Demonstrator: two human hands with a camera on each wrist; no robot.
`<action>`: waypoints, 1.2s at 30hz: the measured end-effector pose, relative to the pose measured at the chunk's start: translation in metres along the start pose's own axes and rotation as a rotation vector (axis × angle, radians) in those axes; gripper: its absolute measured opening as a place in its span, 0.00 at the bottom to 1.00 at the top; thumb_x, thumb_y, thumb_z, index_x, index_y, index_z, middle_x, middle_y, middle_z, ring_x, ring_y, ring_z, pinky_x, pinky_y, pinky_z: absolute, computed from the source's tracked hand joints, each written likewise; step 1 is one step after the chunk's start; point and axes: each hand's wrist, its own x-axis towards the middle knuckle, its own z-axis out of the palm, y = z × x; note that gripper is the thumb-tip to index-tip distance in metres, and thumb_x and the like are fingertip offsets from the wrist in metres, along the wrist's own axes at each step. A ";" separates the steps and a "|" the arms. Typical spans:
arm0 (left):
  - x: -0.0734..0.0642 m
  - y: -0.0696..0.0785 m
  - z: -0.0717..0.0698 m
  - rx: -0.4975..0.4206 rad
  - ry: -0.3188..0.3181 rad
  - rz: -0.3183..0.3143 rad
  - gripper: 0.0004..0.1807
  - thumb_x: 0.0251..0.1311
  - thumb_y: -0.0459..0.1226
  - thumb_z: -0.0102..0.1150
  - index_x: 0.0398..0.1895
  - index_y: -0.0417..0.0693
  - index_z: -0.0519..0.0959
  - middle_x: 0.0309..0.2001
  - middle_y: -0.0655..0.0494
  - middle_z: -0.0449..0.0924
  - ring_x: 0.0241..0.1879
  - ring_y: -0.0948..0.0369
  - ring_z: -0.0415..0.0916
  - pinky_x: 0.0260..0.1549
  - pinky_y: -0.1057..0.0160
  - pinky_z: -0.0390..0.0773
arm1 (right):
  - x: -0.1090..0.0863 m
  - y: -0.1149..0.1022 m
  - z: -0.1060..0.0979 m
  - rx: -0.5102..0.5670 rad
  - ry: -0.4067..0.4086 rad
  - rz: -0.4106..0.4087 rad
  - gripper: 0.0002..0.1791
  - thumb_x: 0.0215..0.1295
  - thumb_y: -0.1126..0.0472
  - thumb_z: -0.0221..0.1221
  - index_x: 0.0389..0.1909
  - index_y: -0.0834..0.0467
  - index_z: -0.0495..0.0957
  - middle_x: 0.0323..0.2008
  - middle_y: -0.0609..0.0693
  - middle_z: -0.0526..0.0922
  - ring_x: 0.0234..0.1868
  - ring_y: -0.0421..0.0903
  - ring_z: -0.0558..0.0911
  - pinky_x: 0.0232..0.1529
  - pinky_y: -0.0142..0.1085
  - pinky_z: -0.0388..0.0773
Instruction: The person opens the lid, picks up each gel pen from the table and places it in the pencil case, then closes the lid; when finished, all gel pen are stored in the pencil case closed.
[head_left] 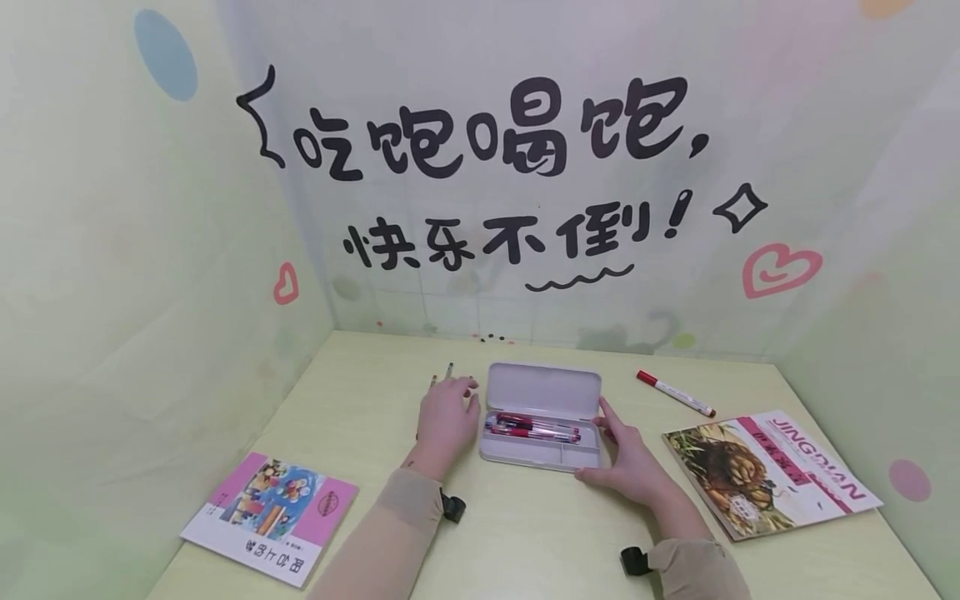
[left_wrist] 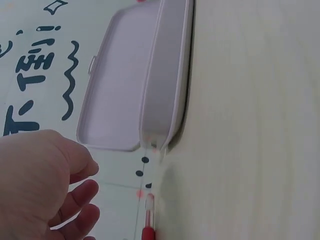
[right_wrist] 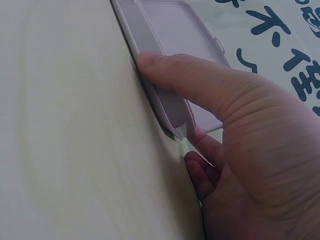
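Observation:
A pale lilac pencil case [head_left: 517,454] stands with its lid [head_left: 544,389] raised at the back. Several red pens [head_left: 534,427] lie in its long compartment. My right hand [head_left: 627,458] grips the case's right end, thumb [right_wrist: 175,75] on the front wall and the other fingers round the end. To the left of the case is my left hand [head_left: 448,417], its fingers loosely bent and apart from the case. Pen ends [head_left: 450,369] show just beyond that hand, which hides the rest. In the left wrist view a red pen [left_wrist: 149,220] lies past the fingertips.
A pink and white book [head_left: 273,512] lies at the front left. Another book with a lion cover [head_left: 772,475] is to the right, with a red and white marker [head_left: 675,393] behind it. A printed backdrop [head_left: 480,300] rises along the table's far edge.

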 end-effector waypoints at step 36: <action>0.007 -0.039 -0.010 0.207 -0.149 -0.284 0.13 0.71 0.48 0.72 0.40 0.48 0.88 0.41 0.47 0.89 0.45 0.45 0.84 0.50 0.42 0.79 | -0.001 -0.001 0.000 -0.029 -0.001 0.025 0.78 0.52 0.45 0.85 0.91 0.58 0.40 0.78 0.61 0.74 0.80 0.69 0.67 0.84 0.72 0.55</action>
